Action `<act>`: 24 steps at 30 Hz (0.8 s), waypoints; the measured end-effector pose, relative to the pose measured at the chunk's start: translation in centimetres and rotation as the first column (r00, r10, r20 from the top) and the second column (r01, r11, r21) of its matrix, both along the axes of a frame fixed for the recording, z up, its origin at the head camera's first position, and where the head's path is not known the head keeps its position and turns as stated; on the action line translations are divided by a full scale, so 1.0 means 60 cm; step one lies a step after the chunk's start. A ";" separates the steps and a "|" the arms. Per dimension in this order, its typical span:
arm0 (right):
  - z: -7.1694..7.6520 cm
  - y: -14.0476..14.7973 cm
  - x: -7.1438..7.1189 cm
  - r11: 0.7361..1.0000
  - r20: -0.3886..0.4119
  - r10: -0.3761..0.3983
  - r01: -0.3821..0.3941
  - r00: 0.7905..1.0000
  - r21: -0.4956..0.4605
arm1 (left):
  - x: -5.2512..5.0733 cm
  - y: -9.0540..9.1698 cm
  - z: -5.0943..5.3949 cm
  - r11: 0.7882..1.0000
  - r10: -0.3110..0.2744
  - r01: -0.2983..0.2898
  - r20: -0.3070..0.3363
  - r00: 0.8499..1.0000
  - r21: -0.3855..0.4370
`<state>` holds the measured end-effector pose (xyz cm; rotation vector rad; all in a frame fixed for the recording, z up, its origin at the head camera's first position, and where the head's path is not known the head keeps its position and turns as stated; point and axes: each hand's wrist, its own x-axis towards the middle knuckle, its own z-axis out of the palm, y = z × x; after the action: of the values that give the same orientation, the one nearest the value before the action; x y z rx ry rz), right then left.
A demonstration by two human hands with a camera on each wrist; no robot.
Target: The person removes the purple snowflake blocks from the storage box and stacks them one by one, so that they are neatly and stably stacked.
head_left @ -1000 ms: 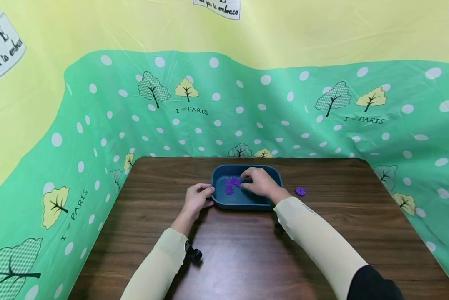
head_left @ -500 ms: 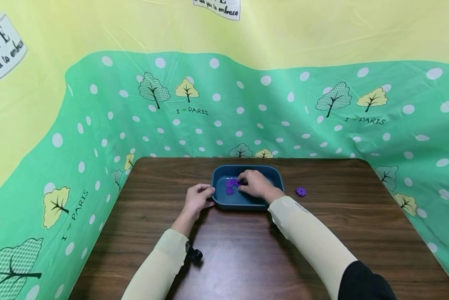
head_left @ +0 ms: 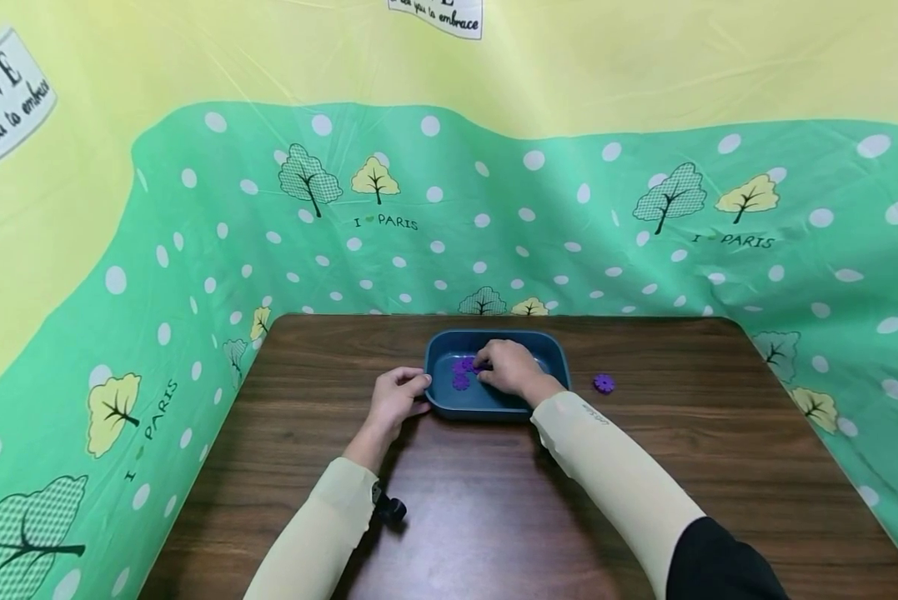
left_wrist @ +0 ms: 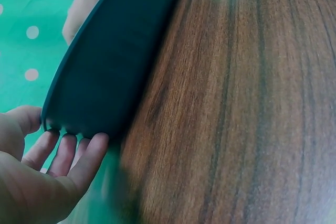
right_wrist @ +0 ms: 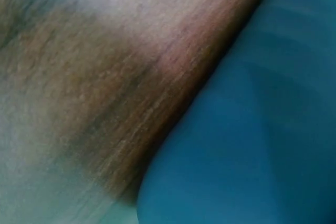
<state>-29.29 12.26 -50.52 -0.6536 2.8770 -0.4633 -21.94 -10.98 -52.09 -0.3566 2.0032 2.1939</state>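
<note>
A blue rectangular plastic tray [head_left: 497, 414] sits near the back of the table. My left hand [head_left: 392, 396] holds its left end, with the thumb at the rim and the fingers [left_wrist: 89, 163] against the outer wall in the left wrist view. My right hand [head_left: 510, 367] reaches into the tray over its right wall. Its thumb and finger pinch at a purple flower-shaped plastic piece, mostly hidden by the fingertips. Several such purple pieces [head_left: 460, 382] lie together just left of them. The right wrist view shows only the tray's outer wall [right_wrist: 210, 166] and the table.
One more purple flower-shaped piece [head_left: 604, 383] lies on the wooden table [head_left: 479, 517], right of the tray. A patterned green and yellow cloth [head_left: 494, 183] hangs behind and beside the table. A small black device [head_left: 391, 510] is strapped at my left wrist.
My right hand has moved slightly left and down within the tray, its fingertips coming onto the purple pieces. The left hand stays on the tray's end.
</note>
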 end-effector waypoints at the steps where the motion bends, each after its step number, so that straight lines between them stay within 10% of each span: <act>1: 0.001 0.000 0.000 1.000 0.000 0.001 -0.001 1.000 0.003 | 0.000 0.000 0.000 1.000 0.001 -0.001 0.001 1.000 0.000; 24: 0.008 0.020 -0.001 0.996 -0.020 0.048 -0.049 0.999 -0.077 | 0.002 0.004 -0.002 1.000 0.020 -0.020 0.001 1.000 -0.016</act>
<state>-29.35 13.44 -50.06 -0.7417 2.8646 -0.5674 -21.80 -10.73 -52.20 -0.3815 2.0268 2.1894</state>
